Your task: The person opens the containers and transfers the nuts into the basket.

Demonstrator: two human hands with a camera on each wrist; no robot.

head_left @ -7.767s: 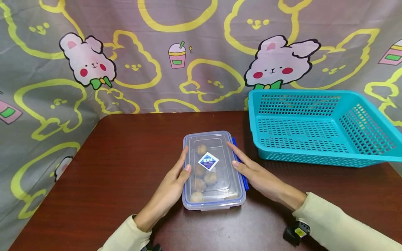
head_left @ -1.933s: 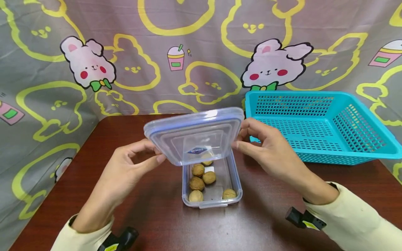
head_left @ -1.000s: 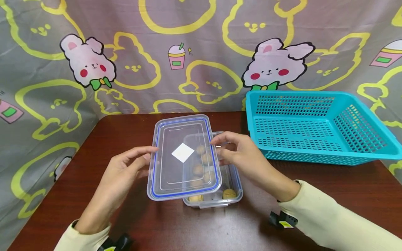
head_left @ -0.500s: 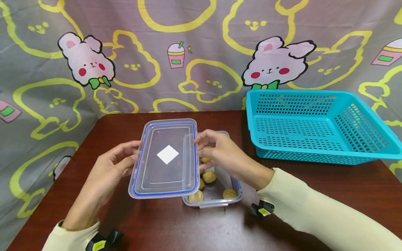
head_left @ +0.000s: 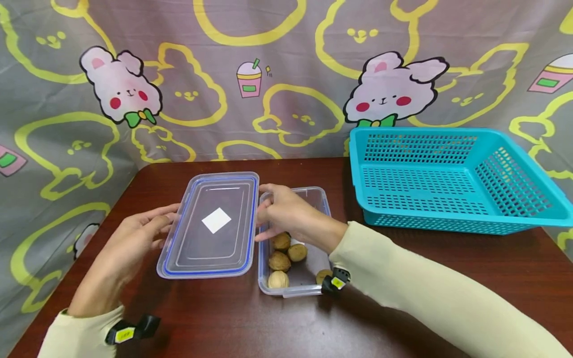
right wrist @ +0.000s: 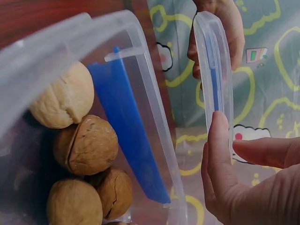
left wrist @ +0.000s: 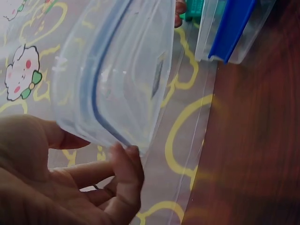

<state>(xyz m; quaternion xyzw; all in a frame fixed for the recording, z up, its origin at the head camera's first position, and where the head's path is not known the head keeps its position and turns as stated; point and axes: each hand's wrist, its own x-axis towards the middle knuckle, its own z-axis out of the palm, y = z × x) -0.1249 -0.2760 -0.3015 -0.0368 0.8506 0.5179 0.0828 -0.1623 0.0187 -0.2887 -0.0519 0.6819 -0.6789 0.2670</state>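
A clear lid (head_left: 208,251) with a blue seal is held level above the table, to the left of its container. A white diamond, apparently the back of its label, shows on the upward face. My left hand (head_left: 127,241) pinches the lid's left edge; in the left wrist view, thumb and fingers meet that rim. My right hand (head_left: 293,214) pinches the right edge, reaching over the uncovered plastic container (head_left: 293,292). Several walnuts (head_left: 279,261) lie inside, mostly along its left side; the right forearm and wristband hide part of them. The right wrist view shows a blue latch (right wrist: 133,140) on the container.
A turquoise slotted basket (head_left: 429,221) stands at the back right of the dark wooden table (head_left: 215,318). Behind the table hangs a patterned cloth (head_left: 188,139) with rabbits and yellow outlines.
Earlier the lid lay on the container between both hands. It has been lifted off, turned over and carried left, uncovering the walnuts. Both hands have moved left with it.
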